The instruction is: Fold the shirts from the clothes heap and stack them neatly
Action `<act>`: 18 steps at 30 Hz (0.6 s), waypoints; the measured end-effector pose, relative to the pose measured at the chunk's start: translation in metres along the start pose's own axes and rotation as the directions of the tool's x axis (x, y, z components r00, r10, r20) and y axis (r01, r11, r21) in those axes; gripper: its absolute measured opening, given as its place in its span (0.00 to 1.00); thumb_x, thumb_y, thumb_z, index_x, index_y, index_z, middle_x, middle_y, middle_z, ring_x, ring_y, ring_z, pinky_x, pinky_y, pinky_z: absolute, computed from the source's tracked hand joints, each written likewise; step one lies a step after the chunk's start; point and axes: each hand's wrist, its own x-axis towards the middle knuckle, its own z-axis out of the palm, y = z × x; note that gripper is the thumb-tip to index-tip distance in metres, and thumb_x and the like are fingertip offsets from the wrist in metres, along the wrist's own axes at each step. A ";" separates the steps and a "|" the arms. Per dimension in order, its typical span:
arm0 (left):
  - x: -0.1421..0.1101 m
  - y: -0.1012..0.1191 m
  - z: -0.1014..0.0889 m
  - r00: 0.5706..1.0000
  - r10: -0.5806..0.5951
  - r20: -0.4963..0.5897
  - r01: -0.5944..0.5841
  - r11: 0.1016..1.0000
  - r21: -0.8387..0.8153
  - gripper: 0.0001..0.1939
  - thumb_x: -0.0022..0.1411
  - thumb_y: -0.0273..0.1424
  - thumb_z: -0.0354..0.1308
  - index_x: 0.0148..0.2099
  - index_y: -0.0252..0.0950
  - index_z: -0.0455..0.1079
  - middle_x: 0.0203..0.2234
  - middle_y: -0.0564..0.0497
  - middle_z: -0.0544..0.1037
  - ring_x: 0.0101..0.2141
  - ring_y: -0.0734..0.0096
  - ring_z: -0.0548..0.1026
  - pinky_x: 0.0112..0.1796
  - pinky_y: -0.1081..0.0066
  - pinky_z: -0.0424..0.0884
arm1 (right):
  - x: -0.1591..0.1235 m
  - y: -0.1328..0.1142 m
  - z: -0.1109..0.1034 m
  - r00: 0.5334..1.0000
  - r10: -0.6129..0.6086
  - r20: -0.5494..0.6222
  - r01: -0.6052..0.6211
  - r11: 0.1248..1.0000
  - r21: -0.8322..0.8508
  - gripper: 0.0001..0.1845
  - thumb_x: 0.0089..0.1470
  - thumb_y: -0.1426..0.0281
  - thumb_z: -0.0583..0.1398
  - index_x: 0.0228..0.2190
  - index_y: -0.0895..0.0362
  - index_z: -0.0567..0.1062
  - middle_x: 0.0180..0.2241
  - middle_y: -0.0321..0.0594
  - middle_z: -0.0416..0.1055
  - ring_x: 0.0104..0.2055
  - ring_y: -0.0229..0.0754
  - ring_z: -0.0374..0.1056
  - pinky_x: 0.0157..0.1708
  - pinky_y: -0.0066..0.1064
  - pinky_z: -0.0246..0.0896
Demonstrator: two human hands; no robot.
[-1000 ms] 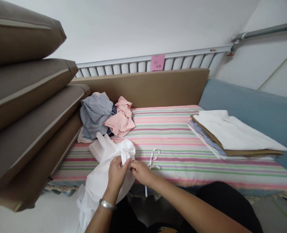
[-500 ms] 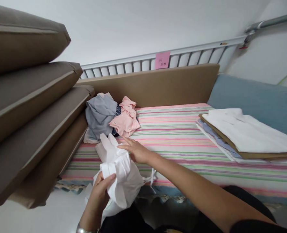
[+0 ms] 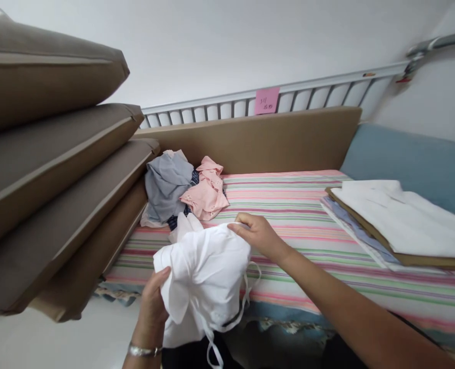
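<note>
A white garment with thin tie strings [image 3: 208,271] is stretched between my two hands over the front edge of the bed. Its exact kind I cannot tell. My left hand [image 3: 155,302], with a silver band at the wrist, grips the garment's left side, thumb on top. On the upper right edge my right hand [image 3: 256,233] pinches the cloth between thumb and fingers. The strings dangle below the cloth's right side and front. Just behind the garment lies a crumpled heap with a grey-blue piece [image 3: 167,184] and a pink eyelet piece [image 3: 208,192].
At right, folded clothes are stacked with a white one [image 3: 408,215] on top. Brown cushions [image 3: 69,154] tower at the left. A brown cushion board [image 3: 289,143] leans along the white radiator, which bears a pink note [image 3: 266,101]. Striped cloth [image 3: 289,197] covers the bed.
My right hand left the white garment, reached across it, then took its upper right edge. The garment is now lifted and spread wider. My view has shifted a little left.
</note>
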 end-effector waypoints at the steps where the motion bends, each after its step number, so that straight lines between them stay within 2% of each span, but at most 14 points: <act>1: -0.001 -0.005 0.003 0.999 -0.046 0.006 0.046 0.999 0.003 0.09 0.37 0.27 0.65 0.26 0.32 0.75 0.20 0.49 0.79 0.23 0.63 0.76 0.27 0.70 0.72 | -0.005 0.002 0.000 1.000 0.005 -0.026 -0.007 0.998 -0.058 0.17 0.53 0.60 0.55 0.19 0.56 0.63 0.20 0.31 0.60 0.24 0.34 0.57 0.26 0.26 0.50; 4: -0.003 -0.016 0.009 0.989 -0.114 0.093 0.111 0.993 0.032 0.11 0.39 0.31 0.66 0.29 0.33 0.76 0.22 0.49 0.79 0.29 0.60 0.77 0.34 0.68 0.73 | -0.014 0.018 -0.001 0.999 0.023 -0.026 -0.027 0.981 -0.193 0.13 0.54 0.62 0.54 0.24 0.55 0.69 0.25 0.35 0.69 0.29 0.37 0.63 0.31 0.27 0.54; 6: -0.005 -0.023 0.010 0.981 -0.096 0.169 0.080 0.992 0.097 0.13 0.41 0.34 0.66 0.32 0.33 0.76 0.25 0.48 0.80 0.32 0.58 0.77 0.37 0.66 0.72 | -0.021 0.034 -0.003 0.999 0.052 -0.001 -0.051 0.971 -0.233 0.10 0.54 0.64 0.54 0.28 0.55 0.71 0.30 0.37 0.72 0.34 0.39 0.65 0.35 0.29 0.56; 8: -0.007 -0.032 0.009 0.968 -0.072 0.239 0.018 0.975 0.221 0.17 0.42 0.35 0.66 0.36 0.34 0.76 0.30 0.47 0.80 0.36 0.56 0.76 0.39 0.66 0.71 | -0.033 0.050 -0.004 0.990 0.115 0.082 -0.093 0.968 -0.231 0.07 0.52 0.67 0.55 0.29 0.55 0.73 0.32 0.38 0.72 0.36 0.40 0.66 0.36 0.29 0.56; 10: -0.011 -0.042 0.004 0.941 -0.086 0.326 -0.062 0.907 0.417 0.19 0.44 0.37 0.66 0.39 0.33 0.76 0.34 0.46 0.80 0.40 0.55 0.75 0.42 0.65 0.69 | -0.052 0.065 -0.002 0.953 0.192 0.236 -0.144 0.968 -0.206 0.04 0.48 0.71 0.57 0.27 0.55 0.73 0.30 0.37 0.73 0.34 0.40 0.66 0.35 0.28 0.57; 12: -0.017 -0.053 -0.006 0.907 -0.152 0.392 -0.127 0.790 0.599 0.20 0.46 0.38 0.64 0.41 0.33 0.75 0.37 0.45 0.79 0.42 0.53 0.73 0.44 0.64 0.68 | -0.077 0.076 0.001 0.900 0.253 0.356 -0.191 0.961 -0.201 0.04 0.45 0.74 0.57 0.24 0.56 0.73 0.27 0.36 0.72 0.31 0.39 0.66 0.33 0.27 0.57; 15: -0.028 -0.066 -0.026 0.869 -0.262 0.419 -0.160 0.653 0.741 0.21 0.51 0.41 0.60 0.44 0.33 0.74 0.40 0.44 0.78 0.43 0.52 0.73 0.46 0.61 0.67 | -0.109 0.084 0.005 0.868 0.298 0.398 -0.237 0.951 -0.197 0.04 0.43 0.76 0.57 0.23 0.57 0.73 0.27 0.36 0.72 0.32 0.39 0.66 0.34 0.28 0.57; 18: -0.037 -0.074 -0.043 0.856 -0.287 0.430 -0.194 0.594 0.781 0.22 0.54 0.41 0.58 0.48 0.34 0.71 0.44 0.44 0.76 0.45 0.52 0.71 0.49 0.59 0.64 | -0.122 0.081 0.002 0.827 0.334 0.452 -0.325 0.940 -0.101 0.04 0.46 0.71 0.58 0.24 0.57 0.73 0.27 0.37 0.72 0.32 0.40 0.67 0.33 0.28 0.58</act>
